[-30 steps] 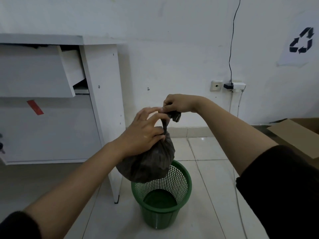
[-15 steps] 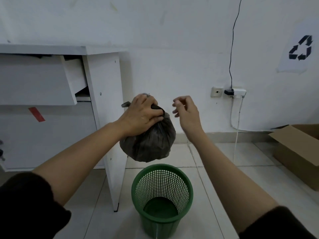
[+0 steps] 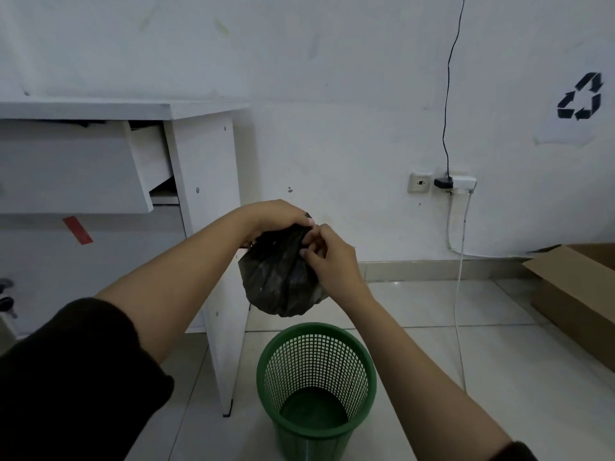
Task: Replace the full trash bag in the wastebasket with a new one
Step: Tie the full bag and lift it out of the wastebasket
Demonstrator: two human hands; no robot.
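A full black trash bag (image 3: 278, 281) hangs in the air above the green mesh wastebasket (image 3: 316, 387), which stands on the floor with no bag inside. My left hand (image 3: 283, 216) grips the gathered top of the bag from above. On the bag's upper right side, my right hand (image 3: 329, 257) pinches the plastic with its fingers. The bag's neck is hidden under my hands.
A white desk (image 3: 199, 201) with a half-open drawer (image 3: 76, 168) stands left of the basket. An open cardboard box (image 3: 579, 294) lies on the tiled floor at right. A wall socket with plug and hanging cables (image 3: 446, 183) is behind.
My right hand, which had let go and hovered beside the bag, has come back onto its top. My left hand has kept its hold, with the bag still hanging over the basket.
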